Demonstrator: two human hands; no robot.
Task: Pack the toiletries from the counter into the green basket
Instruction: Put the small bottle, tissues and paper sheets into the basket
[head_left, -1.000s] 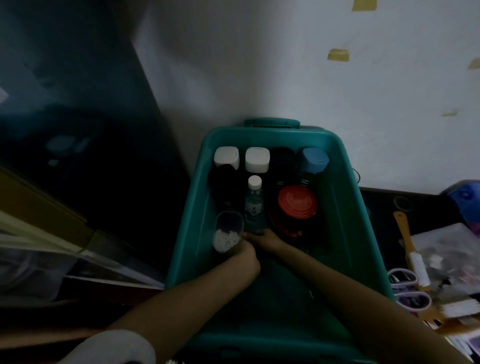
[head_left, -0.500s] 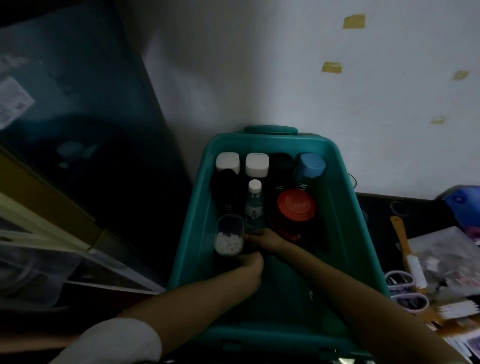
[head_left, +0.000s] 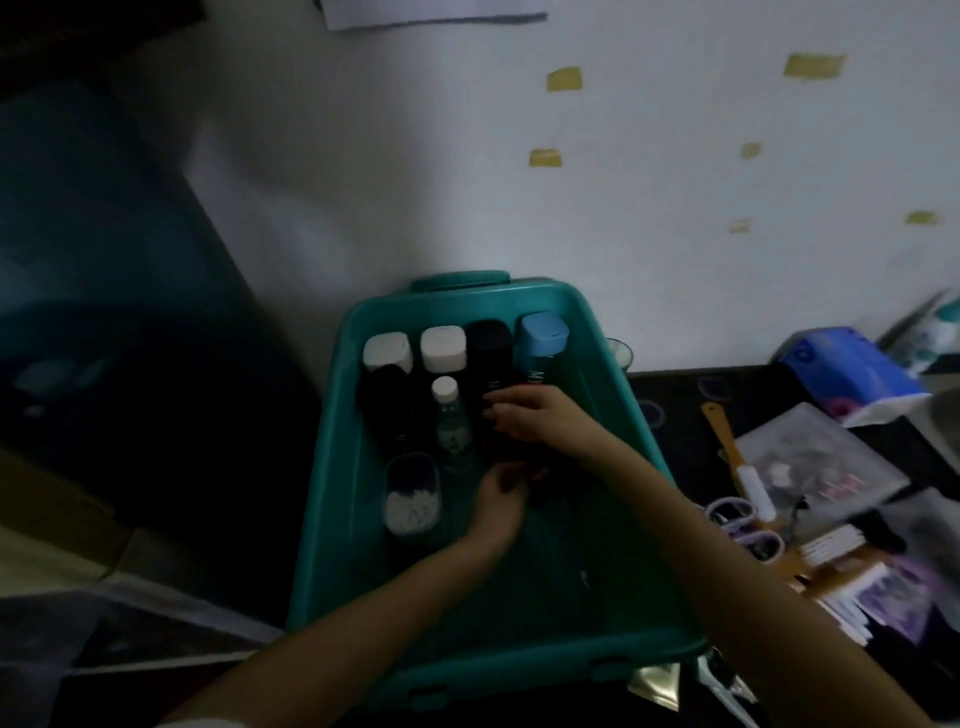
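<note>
Down in the green basket (head_left: 332, 493), left hand (head_left: 498, 501) and right hand (head_left: 537, 418) meet before the bottles (head_left: 441, 349) at its far edge, grips too dim to tell.

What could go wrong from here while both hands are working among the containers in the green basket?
1. The left hand is close beside the clear cup of white pieces; a nudge might tip it, and I cannot tell whether it is lidded.
2. The right hand is next to the small clear bottle, which stands free in the green basket; a brush could topple it.
</note>
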